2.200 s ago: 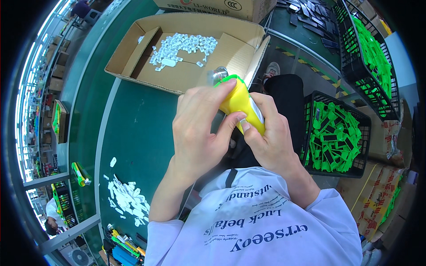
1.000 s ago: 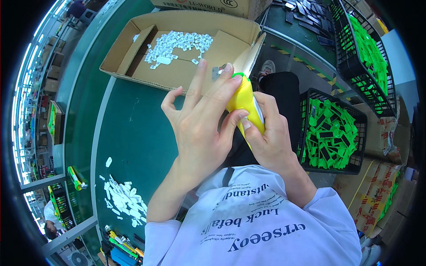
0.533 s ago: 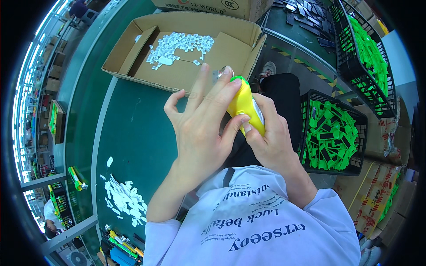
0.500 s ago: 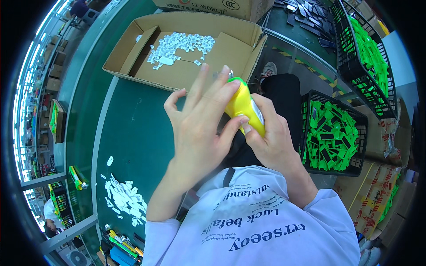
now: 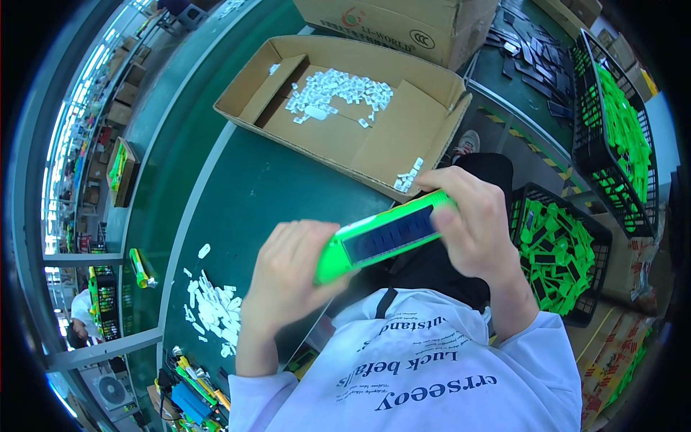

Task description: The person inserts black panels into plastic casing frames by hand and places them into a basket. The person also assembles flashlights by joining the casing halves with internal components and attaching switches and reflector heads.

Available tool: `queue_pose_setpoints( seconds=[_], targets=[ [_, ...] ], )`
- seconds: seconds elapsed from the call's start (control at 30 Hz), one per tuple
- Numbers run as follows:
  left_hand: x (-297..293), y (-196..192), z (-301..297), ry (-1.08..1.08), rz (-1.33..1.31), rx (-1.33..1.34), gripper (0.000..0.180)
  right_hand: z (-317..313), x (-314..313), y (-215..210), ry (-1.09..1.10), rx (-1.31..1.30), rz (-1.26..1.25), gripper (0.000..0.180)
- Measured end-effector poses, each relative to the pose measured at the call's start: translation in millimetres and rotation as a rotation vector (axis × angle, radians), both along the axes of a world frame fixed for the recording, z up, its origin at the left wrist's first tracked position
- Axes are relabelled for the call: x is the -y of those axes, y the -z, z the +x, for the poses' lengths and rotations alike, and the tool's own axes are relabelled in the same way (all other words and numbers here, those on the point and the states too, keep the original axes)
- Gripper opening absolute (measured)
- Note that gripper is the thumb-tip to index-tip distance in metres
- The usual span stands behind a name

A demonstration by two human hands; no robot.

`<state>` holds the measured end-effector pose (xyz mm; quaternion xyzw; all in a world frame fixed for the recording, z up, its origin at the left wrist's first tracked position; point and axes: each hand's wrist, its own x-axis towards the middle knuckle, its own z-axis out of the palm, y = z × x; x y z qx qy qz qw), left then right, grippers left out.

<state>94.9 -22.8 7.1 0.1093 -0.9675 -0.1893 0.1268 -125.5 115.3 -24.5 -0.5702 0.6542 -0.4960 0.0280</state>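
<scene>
A long green casing [image 5: 342,253] with yellow along its far edge spans my two hands. A dark rectangular panel [image 5: 392,234] on its face is turned up toward me. My left hand [image 5: 284,263] is closed round the left end, slightly blurred. At the right end, my right hand [image 5: 471,219] grips it with fingers over the far side and thumb nearer me. Just beyond the right hand, several small white pieces [image 5: 409,176] lie in the near right corner of a shallow cardboard box [image 5: 367,147].
A heap of small clear-white pieces [image 5: 338,93] lies in the box. Longer white pieces [image 5: 216,306] are piled on the green table [image 5: 230,209]. Black crates [image 5: 592,288] of green parts stand at the right. Dark panels [image 5: 529,54] lie at the far right; tools [image 5: 194,399] sit lower left.
The casing has turned from upright, yellow side showing, to lengthwise across with its panel up. My left hand's fingers have closed round its end. The view has shifted, moving the surroundings rightward.
</scene>
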Motion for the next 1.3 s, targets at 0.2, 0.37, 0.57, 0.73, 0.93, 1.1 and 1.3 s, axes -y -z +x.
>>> queue_pose_setpoints(
  seconds=[0.2, 0.37, 0.57, 0.73, 0.93, 1.1, 1.3],
  targets=[
    [-15.7, 12.9, 18.9, -0.133, -0.297, -0.201, 0.065, 16.6, 28.4, 2.3, -0.055, 0.406, -0.023, 0.042],
    [-11.4, 46.8, 56.6, -0.487, -0.224, -0.332, 0.052, 54.9, 49.0, -0.3, -0.203, 0.646, -0.215, 0.063],
    [105.2, 74.5, 96.4, -1.279, 0.150, -0.233, 0.043, 90.1, 53.4, 76.7, -0.179, 0.267, 0.159, 0.045],
    [269.2, 72.6, 164.6, -1.587, -0.114, 0.072, 0.064, 118.7, 75.9, 120.3, -0.112, -0.147, -0.071, 0.011],
    [395.2, 90.2, 189.7, -1.953, -0.022, 0.139, 0.069, 94.8, 81.6, 133.7, -0.018, -0.199, -0.216, 0.005],
    [454.2, 152.8, 296.3, -1.812, 0.134, 0.034, 0.073, 90.0, 74.0, 132.1, -0.074, -0.166, -0.227, 0.015],
    [483.4, 79.4, 244.1, -1.557, 0.194, 0.017, 0.100, 95.6, 64.6, 143.8, -0.030, -0.064, -0.309, 0.018]
  ],
)
